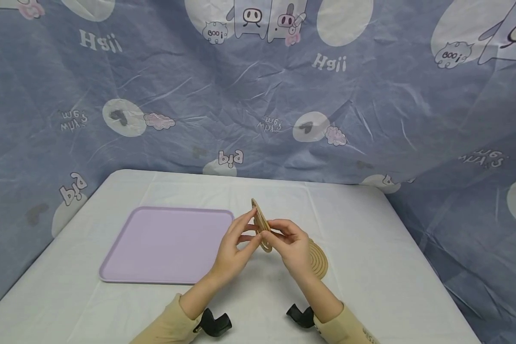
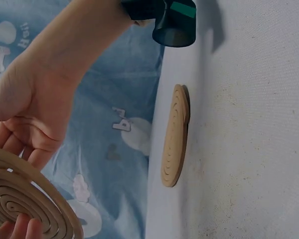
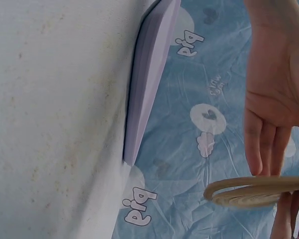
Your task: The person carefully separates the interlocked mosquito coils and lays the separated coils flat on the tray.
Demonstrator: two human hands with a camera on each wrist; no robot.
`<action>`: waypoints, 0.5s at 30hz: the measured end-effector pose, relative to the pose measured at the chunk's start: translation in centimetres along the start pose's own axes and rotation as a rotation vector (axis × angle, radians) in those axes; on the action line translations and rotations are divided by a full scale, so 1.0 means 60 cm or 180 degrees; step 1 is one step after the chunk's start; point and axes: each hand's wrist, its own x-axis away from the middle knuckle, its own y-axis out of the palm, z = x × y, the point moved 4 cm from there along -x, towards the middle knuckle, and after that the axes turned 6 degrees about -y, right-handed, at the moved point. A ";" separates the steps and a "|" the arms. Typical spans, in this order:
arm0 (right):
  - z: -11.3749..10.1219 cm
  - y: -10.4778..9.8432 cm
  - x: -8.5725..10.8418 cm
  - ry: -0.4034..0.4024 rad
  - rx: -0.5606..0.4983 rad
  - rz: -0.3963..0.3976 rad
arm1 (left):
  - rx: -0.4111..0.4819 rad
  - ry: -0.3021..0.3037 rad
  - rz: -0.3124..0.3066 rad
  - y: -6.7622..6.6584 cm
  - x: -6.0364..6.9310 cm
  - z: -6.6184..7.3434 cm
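A tan spiral-grooved disc (image 1: 260,219) is held up on edge between both hands, its rings slightly spread apart. The left hand (image 1: 233,251) holds its left side between thumb and fingers. On the other side the right hand (image 1: 293,246) pinches it near the lower part. The left wrist view shows the disc's spiral face (image 2: 27,196) at the lower left, and the right wrist view shows it nearly edge-on (image 3: 254,191). A similar tan spiral piece (image 1: 318,259) lies on the table beside the right hand, partly hidden by it; the left wrist view also shows this piece (image 2: 175,139).
A flat lilac tray (image 1: 165,246) lies on the white table (image 1: 352,215) to the left of the hands. A black wrist mount (image 1: 215,323) is on the left wrist, and another (image 1: 300,315) is on the right. A blue patterned cloth (image 1: 249,95) hangs behind the table.
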 end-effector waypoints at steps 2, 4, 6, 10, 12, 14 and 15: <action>0.000 0.001 0.001 -0.0071 0.0008 -0.0008 | 0.0079 -0.0062 -0.0013 -0.001 -0.001 0.013; 0.001 0.001 0.002 -0.0079 0.0039 -0.0020 | 0.0141 -0.0169 -0.0043 -0.003 -0.002 0.016; 0.003 0.002 0.003 -0.0040 0.0047 -0.0066 | 0.0163 -0.0258 -0.0061 -0.006 -0.003 0.018; 0.007 0.002 0.003 0.0033 0.0009 -0.0140 | 0.0155 -0.0328 -0.0106 -0.011 -0.005 0.019; 0.008 0.001 0.003 -0.0005 0.0006 -0.0178 | 0.0155 -0.0352 -0.0129 -0.012 -0.005 0.020; 0.008 0.001 0.002 -0.0069 0.0018 -0.0211 | 0.0157 -0.0365 -0.0148 -0.013 -0.004 0.019; 0.009 0.001 0.001 -0.0105 0.0039 -0.0232 | 0.0165 -0.0352 -0.0156 -0.013 -0.005 0.018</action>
